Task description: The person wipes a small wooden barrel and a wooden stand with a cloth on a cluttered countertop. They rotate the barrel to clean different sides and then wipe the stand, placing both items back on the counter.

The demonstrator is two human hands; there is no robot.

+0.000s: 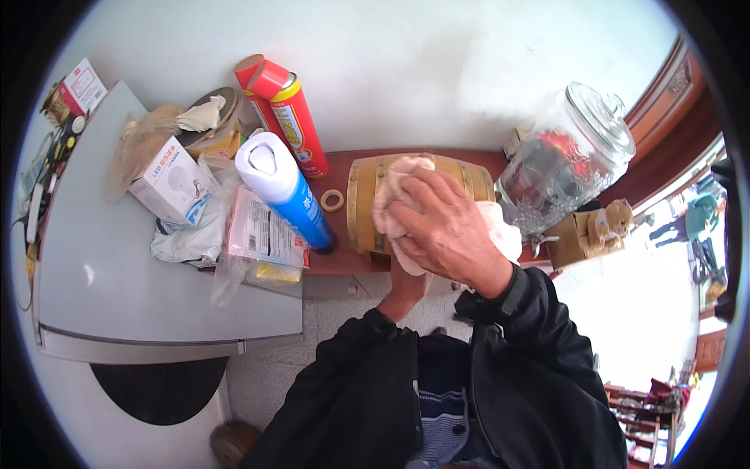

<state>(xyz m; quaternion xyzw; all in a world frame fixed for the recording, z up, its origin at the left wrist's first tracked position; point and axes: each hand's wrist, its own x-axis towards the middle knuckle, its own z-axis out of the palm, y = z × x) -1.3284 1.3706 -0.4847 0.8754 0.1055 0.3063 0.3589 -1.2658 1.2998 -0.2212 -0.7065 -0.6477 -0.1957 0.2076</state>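
A small wooden barrel (pixel 362 205) with metal-studded bands lies on its side on a low stand, on a reddish-brown surface. My right hand (pixel 442 225) presses a pale pink cloth (pixel 389 199) against its top and front, with the fingers bent over the fabric. Another fold of the cloth shows to the right of that hand. Lower down, my left hand (pixel 408 287) reaches up to the barrel's front side from below. Its fingers are hidden behind the right hand and the cloth, so its grip cannot be seen.
Left of the barrel stand a blue-and-white spray can (pixel 293 199), red spray cans (pixel 299 123) and a tape roll (pixel 332 200). A bulb box (pixel 170 182) and plastic bags crowd the grey desktop (pixel 117 281). To the right are a lidded glass jar (pixel 556 164) and a cardboard box (pixel 571 240).
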